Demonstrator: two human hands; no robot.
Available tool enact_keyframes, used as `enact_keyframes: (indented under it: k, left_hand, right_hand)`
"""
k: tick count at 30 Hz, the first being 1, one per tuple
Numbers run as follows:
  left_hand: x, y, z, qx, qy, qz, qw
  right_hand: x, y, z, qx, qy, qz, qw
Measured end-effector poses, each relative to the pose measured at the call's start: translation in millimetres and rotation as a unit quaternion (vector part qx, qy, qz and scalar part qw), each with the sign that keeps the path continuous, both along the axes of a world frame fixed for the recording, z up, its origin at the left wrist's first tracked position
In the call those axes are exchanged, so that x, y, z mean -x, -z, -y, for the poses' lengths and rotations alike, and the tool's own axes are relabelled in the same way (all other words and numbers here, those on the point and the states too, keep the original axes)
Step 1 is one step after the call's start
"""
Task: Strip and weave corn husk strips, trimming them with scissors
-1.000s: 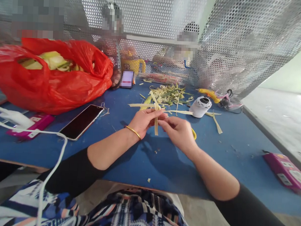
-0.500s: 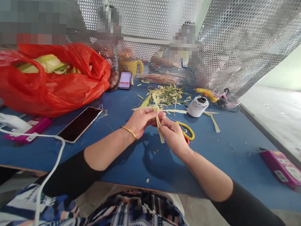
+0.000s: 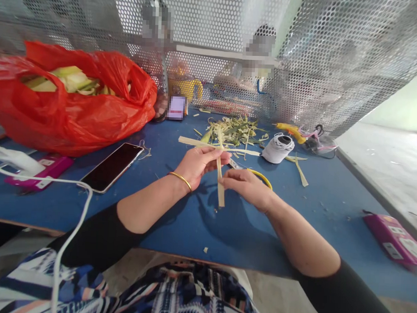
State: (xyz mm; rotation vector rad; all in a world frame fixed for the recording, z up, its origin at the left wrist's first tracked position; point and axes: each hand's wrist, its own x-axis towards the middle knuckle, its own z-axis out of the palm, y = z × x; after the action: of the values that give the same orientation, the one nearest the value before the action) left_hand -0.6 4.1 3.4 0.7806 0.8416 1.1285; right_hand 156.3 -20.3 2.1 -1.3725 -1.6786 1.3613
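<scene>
Pale corn husk strips [image 3: 220,193] cross one another in a plus shape above the table. My left hand [image 3: 204,163] is closed on the crossing, its thumb pressed on top. One strip end points left, one right, one away from me and one towards me. My right hand [image 3: 243,185] pinches the end that points towards me between thumb and fingers. Under and beside my right hand lie scissors with a yellow handle [image 3: 262,178], partly covered by it. Just beyond my hands is a heap of shredded husk scraps [image 3: 235,131].
On the blue table [image 3: 178,228] are a red plastic bag [image 3: 103,121] of husks, a dark phone [image 3: 112,167], a white thread spool [image 3: 278,149], a small crossed husk piece [image 3: 301,172], and purple power strips [image 3: 395,238]. A perforated metal screen [image 3: 206,24] stands at the back.
My right hand has slid down the near strip, drawing apart from my left hand. The near strip hangs straighter, and the left strip end shows more.
</scene>
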Motion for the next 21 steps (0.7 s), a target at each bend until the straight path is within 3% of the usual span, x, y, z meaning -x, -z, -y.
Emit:
enact_keyframes:
  k: [4,8,11,21]
  left_hand:
    - [1.5,-1.6,-0.5,0.013,0.015,0.008,1.0]
    - [1.2,-0.2,0.5,0.033,0.053,0.014,0.998]
    - [-0.9,3.2,0.8,0.039,0.047,-0.003,0.998]
    - [-5.7,7.8,-0.4,0.034,-0.042,-0.061,0.997]
  right_hand:
    - [-2.7,-2.1,-8.5,-0.01,0.16,-0.199,0.967]
    - [-1.8,0.6,-12.4,0.037,0.221,-0.308,0.924]
    - [-1.7,3.6,-13.3,0.044,0.238,-0.33,0.913]
    - [-2.4,11.1,-14.2,0.001,0.26,-0.267,0.928]
